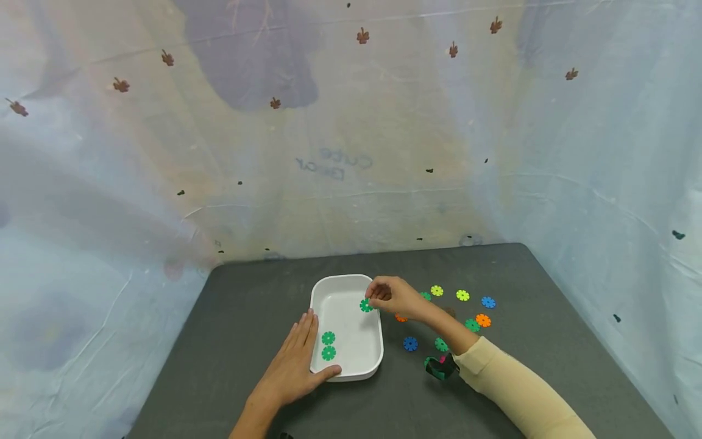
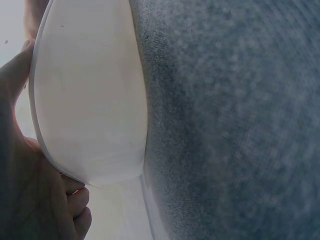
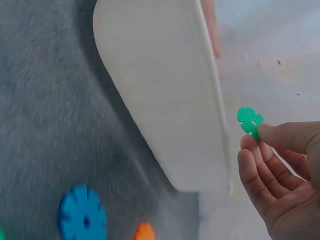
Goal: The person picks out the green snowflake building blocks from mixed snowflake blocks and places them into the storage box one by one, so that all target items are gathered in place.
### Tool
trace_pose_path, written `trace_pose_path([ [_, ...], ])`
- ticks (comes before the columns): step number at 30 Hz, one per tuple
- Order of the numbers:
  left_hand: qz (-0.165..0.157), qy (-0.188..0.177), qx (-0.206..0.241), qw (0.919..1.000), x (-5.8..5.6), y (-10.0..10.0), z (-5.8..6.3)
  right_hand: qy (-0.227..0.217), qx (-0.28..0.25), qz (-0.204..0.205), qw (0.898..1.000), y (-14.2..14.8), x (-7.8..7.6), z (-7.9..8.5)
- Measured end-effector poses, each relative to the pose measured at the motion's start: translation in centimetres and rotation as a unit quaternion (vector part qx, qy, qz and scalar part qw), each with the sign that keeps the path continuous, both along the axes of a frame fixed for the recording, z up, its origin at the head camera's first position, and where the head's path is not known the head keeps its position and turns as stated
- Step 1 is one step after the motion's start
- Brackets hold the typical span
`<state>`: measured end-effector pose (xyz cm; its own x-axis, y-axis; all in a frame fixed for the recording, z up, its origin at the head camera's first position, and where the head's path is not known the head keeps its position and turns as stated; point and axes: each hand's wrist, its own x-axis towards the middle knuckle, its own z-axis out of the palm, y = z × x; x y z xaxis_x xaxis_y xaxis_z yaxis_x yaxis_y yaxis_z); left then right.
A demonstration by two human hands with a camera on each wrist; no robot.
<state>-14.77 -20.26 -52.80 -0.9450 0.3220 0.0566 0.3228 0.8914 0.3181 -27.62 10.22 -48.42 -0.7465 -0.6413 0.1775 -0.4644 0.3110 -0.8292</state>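
In the head view a white tray (image 1: 351, 366) stands on the dark table. Two green notched discs (image 1: 328, 345) lie inside it, one just above the other near its left side. My left hand (image 1: 296, 360) rests along the tray's left rim, fingers straight and thumb over the near edge; the left wrist view shows this hand (image 2: 37, 185) against the rim. Over the tray's right rim, my right hand (image 1: 397, 297) pinches a green notched disc (image 1: 365, 305). In the right wrist view that disc (image 3: 249, 121) sits between thumb and forefinger, above rim height.
Right of the tray lie loose notched discs: blue (image 1: 410, 344), orange (image 1: 483, 320), yellow (image 1: 463, 295) and green (image 1: 472, 325), several in all. A dark band with green (image 1: 441, 367) is at the right wrist. Behind the table (image 1: 263, 292) hangs a pale sheet (image 1: 340, 134).
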Motion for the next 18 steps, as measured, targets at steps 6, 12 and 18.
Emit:
trace_pose_path([
  [6, -0.004, 0.005, 0.0, 1.0, 0.0, -0.1, 0.0, -0.007, 0.004, 0.009, 1.0, -2.4, -0.3, -0.4],
  [12, -0.003, 0.002, 0.003, 1.0, 0.1, 0.0, 0.2, 0.007, 0.017, 0.008, 1.0, -4.7, -0.7, -0.7],
  [18, -0.006, 0.005, 0.002, 1.0, 0.2, 0.0, 0.2, -0.007, 0.021, 0.024, 0.999, -6.8, -1.0, -0.9],
])
